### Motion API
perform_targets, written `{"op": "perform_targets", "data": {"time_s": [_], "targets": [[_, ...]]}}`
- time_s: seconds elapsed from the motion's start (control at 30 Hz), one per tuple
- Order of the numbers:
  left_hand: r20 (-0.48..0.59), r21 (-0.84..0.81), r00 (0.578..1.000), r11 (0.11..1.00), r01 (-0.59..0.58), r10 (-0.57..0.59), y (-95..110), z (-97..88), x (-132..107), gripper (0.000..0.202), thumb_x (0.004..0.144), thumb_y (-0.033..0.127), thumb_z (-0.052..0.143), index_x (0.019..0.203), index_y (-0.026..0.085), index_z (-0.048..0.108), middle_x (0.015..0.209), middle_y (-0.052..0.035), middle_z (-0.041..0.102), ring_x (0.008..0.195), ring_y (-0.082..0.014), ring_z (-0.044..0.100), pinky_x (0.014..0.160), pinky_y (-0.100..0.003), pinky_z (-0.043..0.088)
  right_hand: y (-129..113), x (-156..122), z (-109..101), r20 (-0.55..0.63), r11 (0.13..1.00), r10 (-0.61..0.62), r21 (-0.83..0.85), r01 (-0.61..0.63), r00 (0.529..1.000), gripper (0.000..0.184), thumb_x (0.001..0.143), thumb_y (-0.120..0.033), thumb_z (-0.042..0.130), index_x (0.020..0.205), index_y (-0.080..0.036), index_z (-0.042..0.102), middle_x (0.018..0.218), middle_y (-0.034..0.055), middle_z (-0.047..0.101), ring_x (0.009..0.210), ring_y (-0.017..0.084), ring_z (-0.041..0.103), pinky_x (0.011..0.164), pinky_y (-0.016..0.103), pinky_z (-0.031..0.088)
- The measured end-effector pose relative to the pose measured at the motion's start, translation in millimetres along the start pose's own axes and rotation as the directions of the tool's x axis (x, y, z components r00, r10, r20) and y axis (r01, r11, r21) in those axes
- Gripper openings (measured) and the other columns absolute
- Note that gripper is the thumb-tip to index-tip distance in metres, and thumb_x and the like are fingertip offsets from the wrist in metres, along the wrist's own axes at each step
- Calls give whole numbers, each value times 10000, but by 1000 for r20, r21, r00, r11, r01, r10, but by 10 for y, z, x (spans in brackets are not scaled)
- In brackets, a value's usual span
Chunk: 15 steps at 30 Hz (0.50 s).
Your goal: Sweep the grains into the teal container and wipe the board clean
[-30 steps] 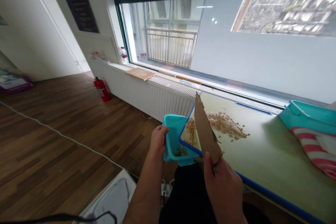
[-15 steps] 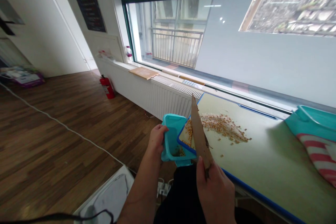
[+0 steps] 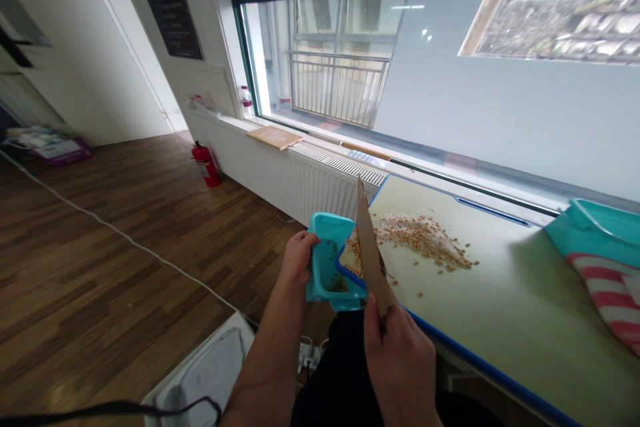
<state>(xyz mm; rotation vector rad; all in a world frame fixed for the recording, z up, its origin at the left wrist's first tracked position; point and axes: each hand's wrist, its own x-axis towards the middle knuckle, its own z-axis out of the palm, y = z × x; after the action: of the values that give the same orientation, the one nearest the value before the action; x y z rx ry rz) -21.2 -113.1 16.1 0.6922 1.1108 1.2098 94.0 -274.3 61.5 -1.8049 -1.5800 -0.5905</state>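
The small turquoise plastic container (image 3: 327,260) is held against the corner edge of the pale green table with blue rim (image 3: 500,293), below the table surface. The left hand (image 3: 296,260) grips its outer wall, with fingers closed around the rim. The right hand (image 3: 400,353) pinches the lower end of a flat brown cardboard piece (image 3: 370,253), which stands on its edge on the table. Yellow corn kernels (image 3: 420,240) lie scattered just beside the cardboard, and some lie inside the container.
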Motion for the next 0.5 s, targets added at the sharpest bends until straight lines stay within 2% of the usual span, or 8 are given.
{"op": "perform_targets", "data": {"time_s": [0.23, 0.5], "targets": [[-11, -21, 1000, 1000, -22, 22, -21, -1, 3, 173, 514, 192, 591, 557, 192, 424, 451, 78, 372, 400, -67, 332, 405, -205, 233, -40, 43, -7, -23, 1000, -2, 27, 3, 1000, 413, 940, -288, 346, 1005, -38, 668, 573, 71, 644, 525, 127, 618, 577, 186, 451], [-4, -11, 1000, 1000, -2, 2, -23, -10, -28, 191, 522, 209, 593, 570, 189, 409, 443, 90, 359, 385, -58, 320, 395, -192, 227, 106, -36, -213, -33, 1000, 21, -21, -21, 999, 295, 884, -227, 484, 1017, -34, 662, 658, 97, 668, 606, 142, 650, 592, 184, 458]]}}
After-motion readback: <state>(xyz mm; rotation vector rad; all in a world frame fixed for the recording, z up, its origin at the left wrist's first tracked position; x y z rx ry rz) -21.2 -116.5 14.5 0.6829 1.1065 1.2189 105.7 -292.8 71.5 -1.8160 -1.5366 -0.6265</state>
